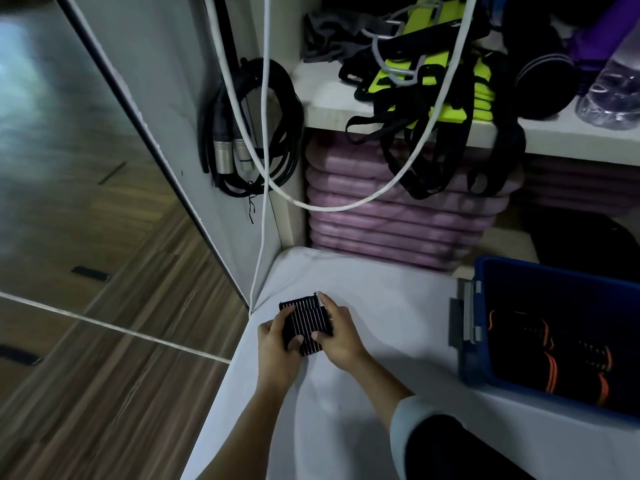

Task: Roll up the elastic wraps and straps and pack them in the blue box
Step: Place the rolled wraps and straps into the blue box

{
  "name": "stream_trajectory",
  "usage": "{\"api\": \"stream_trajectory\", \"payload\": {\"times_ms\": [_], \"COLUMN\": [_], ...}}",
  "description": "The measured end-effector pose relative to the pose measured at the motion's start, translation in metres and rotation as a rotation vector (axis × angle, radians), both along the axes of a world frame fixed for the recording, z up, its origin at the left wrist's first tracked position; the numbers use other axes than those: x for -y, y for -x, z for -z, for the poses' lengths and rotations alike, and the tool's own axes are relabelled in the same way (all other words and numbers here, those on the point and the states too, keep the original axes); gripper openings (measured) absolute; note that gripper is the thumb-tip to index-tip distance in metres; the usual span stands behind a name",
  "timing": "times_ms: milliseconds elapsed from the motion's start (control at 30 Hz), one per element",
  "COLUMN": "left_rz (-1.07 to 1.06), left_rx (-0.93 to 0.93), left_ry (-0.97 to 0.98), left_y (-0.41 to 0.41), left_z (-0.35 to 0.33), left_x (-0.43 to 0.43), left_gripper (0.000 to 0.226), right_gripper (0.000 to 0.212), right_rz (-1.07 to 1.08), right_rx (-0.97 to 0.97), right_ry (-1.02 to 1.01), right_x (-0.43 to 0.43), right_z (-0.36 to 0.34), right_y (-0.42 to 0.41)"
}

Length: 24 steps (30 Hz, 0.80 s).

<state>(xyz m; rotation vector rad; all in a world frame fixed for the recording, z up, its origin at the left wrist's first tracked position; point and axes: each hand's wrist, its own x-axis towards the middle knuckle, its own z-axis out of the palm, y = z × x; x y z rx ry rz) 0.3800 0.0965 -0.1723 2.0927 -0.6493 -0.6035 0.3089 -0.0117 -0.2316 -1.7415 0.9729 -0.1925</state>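
Both hands grip a black, white-striped elastic wrap [306,323] just above the near-left corner of the white-covered table [381,306]. The left hand [277,344] curls its fingers round the wrap's left edge, and the right hand [341,332] pinches its right edge. The blue plastic box [465,367] sits to the right, holding black-and-orange rolled wraps [554,358].

1. Right of the grip, bare white sheet [398,323] lies open up to the blue box [471,365] wall.
2. Just left, a white cable [258,271] hangs; beyond, stacked pink mats [381,230] block.
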Motion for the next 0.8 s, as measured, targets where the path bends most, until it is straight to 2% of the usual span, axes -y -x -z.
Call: {"api": "stream_trajectory", "payload": {"times_ms": [233,433,667,800], "left_rz": [0.059,0.164,0.319,0.418], "left_rx": [-0.048,-0.029,-0.034,-0.033], "left_ry": [0.010,0.126,0.290,0.314], "left_y": [0.004,0.019,0.082,0.134], "left_z": [-0.016,-0.053,-0.104,-0.120], "left_x": [0.004,0.032,0.088,0.120], "left_gripper": [0.059,0.056,0.056,0.055], "right_gripper": [0.073,0.062,0.068,0.069], "right_rz": [-0.035,0.026,0.133,0.230], "right_rx": [0.114,0.266,0.348,0.395], "right_ry": [-0.105,-0.153,-0.073,-0.067], "right_x": [0.007,0.034,0.075,0.095], "right_z": [-0.043,-0.093,-0.161,-0.180], "right_y": [0.030,0.067,0.149,0.214]}}
